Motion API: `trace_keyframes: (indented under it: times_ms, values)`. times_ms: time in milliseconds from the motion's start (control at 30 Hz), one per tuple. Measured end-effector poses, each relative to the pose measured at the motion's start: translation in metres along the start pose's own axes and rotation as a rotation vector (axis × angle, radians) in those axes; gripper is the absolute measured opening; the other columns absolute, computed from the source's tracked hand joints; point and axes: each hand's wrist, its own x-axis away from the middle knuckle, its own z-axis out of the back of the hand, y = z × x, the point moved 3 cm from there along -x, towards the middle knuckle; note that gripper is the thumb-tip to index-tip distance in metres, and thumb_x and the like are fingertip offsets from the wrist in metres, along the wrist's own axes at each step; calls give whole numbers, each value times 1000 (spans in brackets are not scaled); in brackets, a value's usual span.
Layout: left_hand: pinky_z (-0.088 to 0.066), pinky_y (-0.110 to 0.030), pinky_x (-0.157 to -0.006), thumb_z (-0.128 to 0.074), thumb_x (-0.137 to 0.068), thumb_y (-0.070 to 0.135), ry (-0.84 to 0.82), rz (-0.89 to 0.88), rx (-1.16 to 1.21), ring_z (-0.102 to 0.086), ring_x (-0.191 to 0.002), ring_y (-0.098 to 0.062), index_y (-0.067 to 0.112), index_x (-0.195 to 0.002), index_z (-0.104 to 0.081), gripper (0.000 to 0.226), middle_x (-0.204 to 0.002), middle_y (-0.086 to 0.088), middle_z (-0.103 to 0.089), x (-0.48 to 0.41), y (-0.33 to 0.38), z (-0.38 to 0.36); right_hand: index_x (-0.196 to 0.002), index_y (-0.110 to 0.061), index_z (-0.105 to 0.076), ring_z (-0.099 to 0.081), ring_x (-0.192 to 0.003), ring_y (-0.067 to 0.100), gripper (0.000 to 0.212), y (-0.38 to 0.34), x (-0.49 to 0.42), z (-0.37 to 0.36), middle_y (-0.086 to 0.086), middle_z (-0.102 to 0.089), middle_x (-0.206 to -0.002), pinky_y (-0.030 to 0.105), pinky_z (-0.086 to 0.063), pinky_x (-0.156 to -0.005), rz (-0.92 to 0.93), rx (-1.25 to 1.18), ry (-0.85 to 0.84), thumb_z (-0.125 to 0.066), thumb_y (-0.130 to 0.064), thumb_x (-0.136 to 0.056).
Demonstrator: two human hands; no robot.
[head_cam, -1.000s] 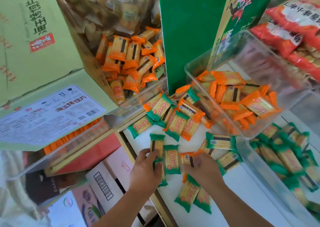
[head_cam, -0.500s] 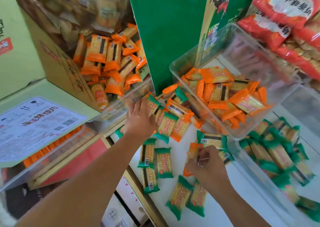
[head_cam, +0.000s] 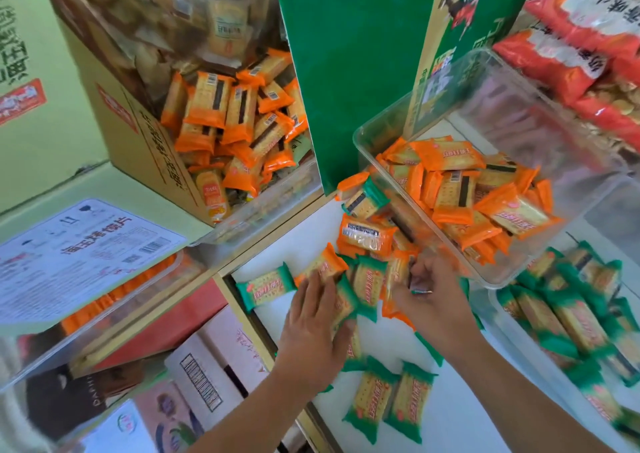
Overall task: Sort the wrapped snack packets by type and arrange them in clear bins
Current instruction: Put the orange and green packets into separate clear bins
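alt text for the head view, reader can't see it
Two hands sort a loose pile of green and orange cracker packets on a white table: left hand flat on them, right hand gripping one. Clear bin of orange packets behind, bin of green packets right.

Laid the left hand [head_cam: 311, 335] flat on green packets [head_cam: 346, 300] on the white desk [head_cam: 460, 418]; curled the right hand [head_cam: 436, 303] round an orange packet [head_cam: 394, 276] just beside the clear bin [head_cam: 554, 134] of orange ones.
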Motion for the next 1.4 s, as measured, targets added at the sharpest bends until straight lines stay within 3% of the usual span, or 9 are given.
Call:
trace_keyframes:
  times_ms: [167, 367, 467, 600, 767, 933, 1133, 1233, 1400]
  values:
    - [-45, -51, -112, -53, -104, 27, 142, 83, 106, -49, -139, -30, 20, -142, -57, 40, -149, -6, -54, -23, -10, 30, -96, -22, -51, -58, -78, 16, 34, 15, 17, 8, 0, -62, -91, 33, -52, -70, -138, -28, 25, -81, -13, -81]
    - [-51, -36, -95, -67, -97, 33, -164, 279, 190, -61, -119, -24, 28, -151, -46, 58, -137, 0, -58, -74, -18, 43, -114, -35, -51, -64, -78, 13, 48, 28, 47, 31, 1, -65, -94, 33, -50, -63, -274, -70, 87, -82, -17, -83]
    - [-42, -29, -72, -69, -95, 38, -167, 272, 200, -57, -90, -13, 25, -122, -65, 30, -104, 5, -56, -74, -18, 51, -83, -28, -69, -59, -64, 21, 18, 41, 54, 42, 11, -67, -75, 42, -50, -63, -319, -55, 86, -83, -17, -81]
    - [-41, -33, -58, -65, -97, 38, 58, 312, 300, -55, -71, -18, 21, -84, -60, 22, -80, -1, -58, -67, 2, 70, -89, -26, -68, -68, -64, 15, 20, 44, 53, 47, -6, -70, -68, 42, -57, -66, -342, -82, 175, -85, -19, -80]
    - [-48, -36, -73, -60, -97, 52, 59, -28, 268, -56, -83, -17, 17, -71, -51, 44, -81, 4, -59, -62, 51, 38, -113, -38, -52, -66, -71, 2, 38, 27, 31, 30, -11, -69, -93, 20, -48, -56, -165, 101, 65, -76, -26, -86]
    - [-14, -53, -127, -46, -98, 60, -147, -283, 41, -20, -156, -28, 15, -89, -62, 49, -160, 7, -42, -71, 45, -12, -130, -43, -42, -65, -93, 5, 57, 45, 15, 30, -29, -56, -124, 36, -57, -77, -94, 339, -101, -73, -32, -84]
    - [-40, -50, -112, -60, -98, 49, 49, -291, 6, -55, -127, -30, 12, -83, -62, 40, -117, -3, -67, -67, 21, -4, -109, -38, -47, -61, -76, 9, 26, 66, 35, 38, -14, -61, -88, 31, -49, -58, -61, 376, 20, -67, -39, -92]
    - [-48, -46, -94, -52, -101, 50, 109, -206, -29, -55, -98, -29, 14, -81, -56, 42, -87, 0, -55, -73, 31, 2, -96, -31, -47, -58, -64, 17, 22, 73, 45, 40, -5, -57, -72, 37, -44, -52, -127, 291, 88, -60, -48, -96]
    - [-45, -47, -98, -38, -100, 53, -40, -55, -59, -50, -107, -28, 14, -98, -67, 49, -106, -3, -59, -93, 68, -14, -91, -23, -50, -61, -64, 20, 26, 63, 35, 34, 13, -57, -81, 38, -50, -54, -309, -2, 130, -59, -46, -99]
